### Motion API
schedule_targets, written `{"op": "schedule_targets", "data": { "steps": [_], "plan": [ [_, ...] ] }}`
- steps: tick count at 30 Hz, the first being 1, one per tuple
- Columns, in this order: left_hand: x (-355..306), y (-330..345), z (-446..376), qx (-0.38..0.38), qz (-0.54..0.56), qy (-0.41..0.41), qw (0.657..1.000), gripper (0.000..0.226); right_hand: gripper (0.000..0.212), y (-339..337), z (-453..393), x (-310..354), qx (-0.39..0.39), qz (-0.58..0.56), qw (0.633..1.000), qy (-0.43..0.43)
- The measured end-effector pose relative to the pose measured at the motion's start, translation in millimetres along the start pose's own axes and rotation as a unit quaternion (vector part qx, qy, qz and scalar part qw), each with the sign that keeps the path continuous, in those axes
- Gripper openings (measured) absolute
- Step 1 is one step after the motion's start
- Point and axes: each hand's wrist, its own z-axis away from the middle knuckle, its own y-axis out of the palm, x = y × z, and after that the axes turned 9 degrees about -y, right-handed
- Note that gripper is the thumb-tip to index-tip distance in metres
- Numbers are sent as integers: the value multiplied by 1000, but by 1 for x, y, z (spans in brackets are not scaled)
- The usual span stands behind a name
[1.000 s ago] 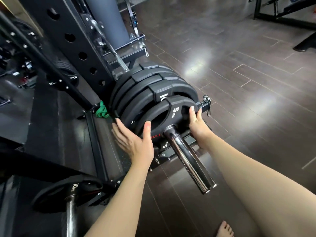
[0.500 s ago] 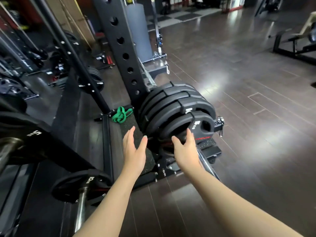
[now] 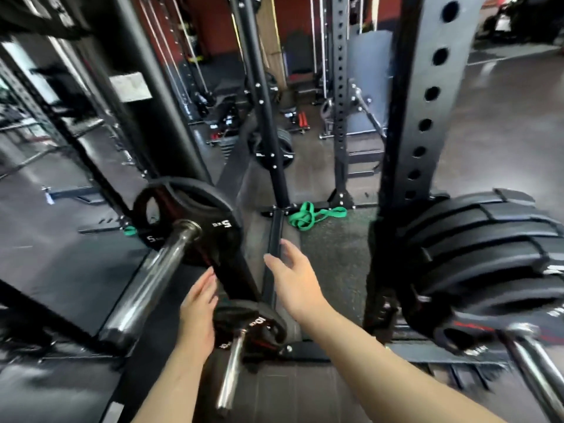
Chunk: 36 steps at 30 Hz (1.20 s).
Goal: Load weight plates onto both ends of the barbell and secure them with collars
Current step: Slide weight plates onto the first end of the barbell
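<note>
Black plates (image 3: 195,215) marked 5 sit on the steel bar (image 3: 152,279) at my left. My left hand (image 3: 198,312) and right hand (image 3: 294,279) hang with loose fingers, grasping nothing. More plates are stacked (image 3: 488,254) at the right beside the post (image 3: 424,102).

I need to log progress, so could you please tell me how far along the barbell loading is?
Partly done: a 5 kg plate sits on the barbell sleeve, with no collar visible. In hand: nothing; the left hand and right hand are open and empty. Left: collars; the far end is out of view.
</note>
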Motion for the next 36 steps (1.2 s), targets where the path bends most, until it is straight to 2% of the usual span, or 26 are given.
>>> {"op": "schedule_targets", "data": {
  "steps": [3,6,9,14,17,18,21,25,30,33,36],
  "plan": [
    [8,-52,-42,-31,15,-52,998,40,67,34,-42,1,14,-14,1000,-13],
    [-1,-102,-85,-27,107,-106,988,45,76,61,-73,8,14,-2,999,-29],
    [-44,-130,-128,-35,153,-70,985,54,68,83,-96,14,7,10,999,-48],
    [-115,-94,-149,0,77,18,997,40,62,107,-123,15,-24,25,998,-47],
    [-129,-81,-159,32,50,55,997,64,57,116,-130,16,-42,12,998,-36],
    [-131,-78,-161,27,48,61,997,67,57,117,-132,17,-49,9,998,-32],
    [-137,-75,-164,7,47,55,997,50,60,119,-139,15,-66,12,998,-21],
    [-138,-77,-165,3,42,66,997,54,51,116,-140,10,-73,17,997,-31],
    [-131,-86,-143,-24,7,87,996,40,51,123,-119,-1,-98,29,993,-52],
    [-130,-98,-135,-15,-6,86,996,54,46,125,-102,2,-89,13,995,-47],
    [-130,-105,-119,-17,-6,86,996,35,41,126,-83,5,-79,-1,996,-37]
  ]
}}
